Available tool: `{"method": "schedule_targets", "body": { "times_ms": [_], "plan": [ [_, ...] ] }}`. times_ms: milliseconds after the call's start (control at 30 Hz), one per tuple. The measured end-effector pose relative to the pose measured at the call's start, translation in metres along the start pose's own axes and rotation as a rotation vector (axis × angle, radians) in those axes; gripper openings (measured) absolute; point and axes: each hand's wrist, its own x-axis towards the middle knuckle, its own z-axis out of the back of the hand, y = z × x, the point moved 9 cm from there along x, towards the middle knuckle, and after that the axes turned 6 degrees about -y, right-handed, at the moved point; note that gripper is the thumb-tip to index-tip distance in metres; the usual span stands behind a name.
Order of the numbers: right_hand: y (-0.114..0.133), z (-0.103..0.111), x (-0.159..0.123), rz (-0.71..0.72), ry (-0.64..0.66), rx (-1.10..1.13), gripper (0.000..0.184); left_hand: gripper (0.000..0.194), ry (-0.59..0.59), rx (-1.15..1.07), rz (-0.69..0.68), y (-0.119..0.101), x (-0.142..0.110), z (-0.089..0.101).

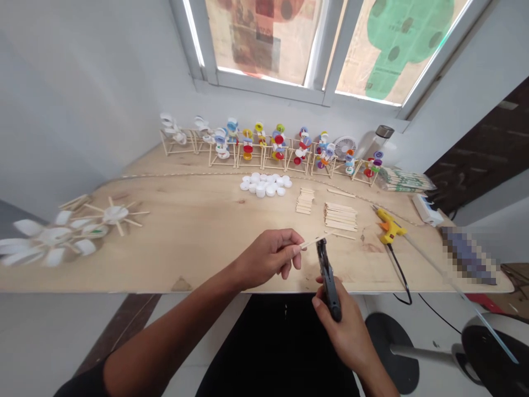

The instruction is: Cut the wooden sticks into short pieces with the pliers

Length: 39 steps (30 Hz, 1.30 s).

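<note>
My left hand [268,258] pinches a thin wooden craft stick [314,241] by one end, over the front of the wooden table [173,259]. My right hand [336,325] is wrapped around the handles of black pliers or cutters [328,281]. The tool's jaws are at the far end of the stick, and the stick seems to sit between them. Beyond my hands lie a stack of craft sticks [341,216] and a smaller stack [305,200]. A yellow hot glue gun [389,226] rests to the right.
White bottle caps [264,184] lie in a cluster. Along the back stands a row of stick frames with coloured cap spinners [273,149]. White pinwheels [53,237] sit at the left. A wrapped stick bundle [403,179], a white power strip [427,209] and a black cable are at the right.
</note>
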Motion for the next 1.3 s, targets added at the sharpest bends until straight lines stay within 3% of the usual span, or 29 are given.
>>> {"method": "schedule_targets", "body": {
  "times_ms": [367,767,1300],
  "plan": [
    [0.018,-0.005,0.006,0.073,-0.014,0.023,0.024,0.015,0.064,0.277,-0.050,-0.003,0.003,-0.009],
    [0.013,-0.005,0.008,0.051,-0.036,0.007,0.019,0.014,0.144,0.262,0.047,0.000,0.012,-0.013],
    [0.015,-0.008,0.017,0.065,-0.067,-0.023,0.019,0.015,0.147,0.356,-0.030,-0.006,0.020,-0.007]
  ]
}}
